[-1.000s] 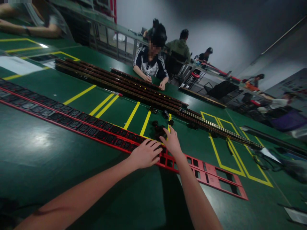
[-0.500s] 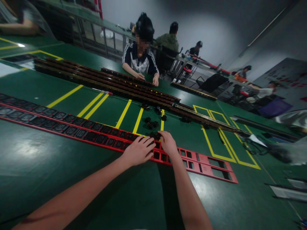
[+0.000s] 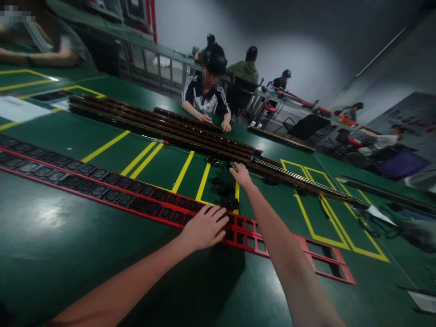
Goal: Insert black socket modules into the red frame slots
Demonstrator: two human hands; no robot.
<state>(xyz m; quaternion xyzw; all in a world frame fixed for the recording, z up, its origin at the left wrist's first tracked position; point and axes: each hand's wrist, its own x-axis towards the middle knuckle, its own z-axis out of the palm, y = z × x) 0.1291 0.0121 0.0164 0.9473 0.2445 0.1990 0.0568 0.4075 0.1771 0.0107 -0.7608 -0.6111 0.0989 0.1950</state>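
A long red strip panel (image 3: 301, 240) lies across the table before me, its left length filled with black power sockets (image 3: 112, 196) and its right end with bare square cut-outs. My left hand (image 3: 207, 227) rests palm down over the panel with its fingers stretched out, where the sockets give way to cut-outs. Farther off, my right hand (image 3: 242, 175) has thumb and fingers pinched on a small black socket (image 3: 233, 164), partly hidden by the fingertips. Several loose black sockets (image 3: 223, 186) lie on the table between my hands.
Behind the loose parts runs a bundle of long dark rails (image 3: 163, 125) with thin rods (image 3: 293, 169). A red-tipped tool (image 3: 160, 141) lies by the rails. Across the green table (image 3: 150, 268), a person (image 3: 206, 97) works with both hands. Cables (image 3: 378, 225) lie to the right.
My right hand has moved from the panel away to the loose sockets beyond it. My left hand stays on the panel. The whole view has shifted slightly.
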